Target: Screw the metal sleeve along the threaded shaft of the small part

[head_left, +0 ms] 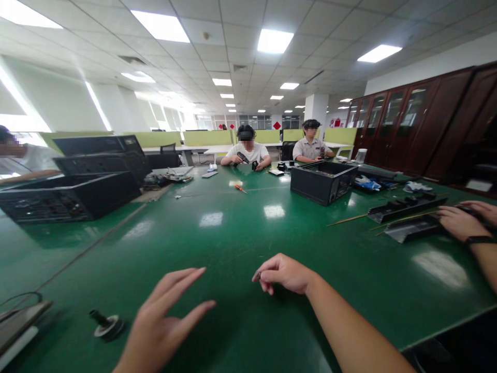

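My left hand [163, 321] hovers over the green table [233, 233] near its front edge, fingers stretched out and apart, holding nothing. My right hand [283, 273] rests a little further in, fingers curled into a pinch on a tiny dark thing at the fingertips, too small to name. A small dark round part with a stem [105, 325] lies on the table left of my left hand.
Black computer cases [77, 176] stand at the left, and another open case [322, 181] at the back right. Black panels [407, 215] lie at the right under another person's hands [464, 220]. Two people sit across the table. A red-handled screwdriver [240, 189] lies mid-table.
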`<state>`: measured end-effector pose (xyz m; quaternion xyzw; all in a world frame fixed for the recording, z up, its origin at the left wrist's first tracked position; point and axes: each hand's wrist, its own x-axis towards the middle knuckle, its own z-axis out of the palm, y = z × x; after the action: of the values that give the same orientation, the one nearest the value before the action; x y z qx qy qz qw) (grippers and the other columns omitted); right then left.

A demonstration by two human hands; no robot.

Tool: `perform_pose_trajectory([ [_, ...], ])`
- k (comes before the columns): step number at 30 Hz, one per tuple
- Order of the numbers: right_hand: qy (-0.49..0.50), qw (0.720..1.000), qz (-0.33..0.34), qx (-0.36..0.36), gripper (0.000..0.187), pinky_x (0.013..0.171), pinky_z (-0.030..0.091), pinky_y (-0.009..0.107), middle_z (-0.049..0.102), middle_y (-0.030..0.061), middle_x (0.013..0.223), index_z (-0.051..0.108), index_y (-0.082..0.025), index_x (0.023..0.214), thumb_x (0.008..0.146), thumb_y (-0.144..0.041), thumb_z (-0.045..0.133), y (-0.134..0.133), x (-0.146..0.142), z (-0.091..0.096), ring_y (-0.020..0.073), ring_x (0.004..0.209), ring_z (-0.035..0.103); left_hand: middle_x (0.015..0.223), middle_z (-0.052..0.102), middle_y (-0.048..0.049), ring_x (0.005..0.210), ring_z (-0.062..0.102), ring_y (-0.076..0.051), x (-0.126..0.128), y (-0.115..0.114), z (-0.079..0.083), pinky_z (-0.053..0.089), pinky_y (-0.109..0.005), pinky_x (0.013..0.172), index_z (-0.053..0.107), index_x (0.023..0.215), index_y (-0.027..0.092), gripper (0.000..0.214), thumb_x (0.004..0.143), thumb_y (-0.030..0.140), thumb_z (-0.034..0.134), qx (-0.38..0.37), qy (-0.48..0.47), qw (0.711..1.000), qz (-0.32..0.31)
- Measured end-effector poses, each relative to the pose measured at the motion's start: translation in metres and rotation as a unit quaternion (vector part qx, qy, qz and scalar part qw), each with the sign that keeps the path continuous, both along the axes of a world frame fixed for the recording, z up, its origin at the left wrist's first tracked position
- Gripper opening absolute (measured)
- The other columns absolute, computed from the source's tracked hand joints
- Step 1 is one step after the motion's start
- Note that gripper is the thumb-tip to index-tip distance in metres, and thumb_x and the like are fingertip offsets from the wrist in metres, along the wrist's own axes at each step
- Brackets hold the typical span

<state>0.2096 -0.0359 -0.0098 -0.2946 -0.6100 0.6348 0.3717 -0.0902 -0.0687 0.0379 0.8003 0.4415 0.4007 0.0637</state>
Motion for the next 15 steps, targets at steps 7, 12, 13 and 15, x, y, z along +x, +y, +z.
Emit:
perform_pose_trajectory([
  [7,0.091,0.995,0.016,-0.034,0.05,0.051,0.038,0.022,0.057,-0.0012,0.058,0.069,-0.011,0.073,0.059,-0.057,0.082,0.001,-0.001,-0.011,0.0084,0.05,0.049,0.088,0.073,-0.0057,0.088,0.063,-0.023,0.128,0.008,-0.005,0.054,-0.039,0.082,0.075,0.094,0.029,0.017,0.078,0.031,0.069,-0.108,-0.129,0.96,-0.225],
  [12,0.112,0.993,0.023,-0.032,0.054,0.052,0.039,0.023,0.059,0.0007,0.063,0.069,-0.01,0.076,0.059,-0.061,0.08,0.001,-0.002,-0.009,0.0095,0.052,0.05,0.09,0.071,-0.0031,0.085,0.066,-0.019,0.123,0.008,-0.004,0.054,-0.033,0.078,0.074,0.097,0.029,0.02,0.079,0.026,0.068,-0.113,-0.148,0.962,-0.201],
  [13,0.111,0.993,0.031,-0.031,0.055,0.053,0.04,0.024,0.06,0.0018,0.064,0.07,-0.01,0.08,0.062,-0.061,0.078,0.002,-0.001,-0.009,0.0108,0.055,0.052,0.091,0.072,-0.0023,0.086,0.066,-0.019,0.113,0.008,-0.002,0.054,-0.032,0.08,0.074,0.095,0.03,0.017,0.08,0.027,0.067,-0.106,-0.135,0.967,-0.186],
  [15,0.1,0.994,0.031,-0.029,0.056,0.056,0.042,0.024,0.062,0.0037,0.069,0.07,-0.01,0.093,0.068,-0.059,0.075,0.003,0.001,-0.009,0.012,0.059,0.055,0.094,0.073,0.0003,0.089,0.067,-0.021,0.081,0.006,0.005,0.053,-0.034,0.083,0.074,0.094,0.032,0.016,0.081,0.031,0.065,-0.074,-0.098,0.985,-0.122],
])
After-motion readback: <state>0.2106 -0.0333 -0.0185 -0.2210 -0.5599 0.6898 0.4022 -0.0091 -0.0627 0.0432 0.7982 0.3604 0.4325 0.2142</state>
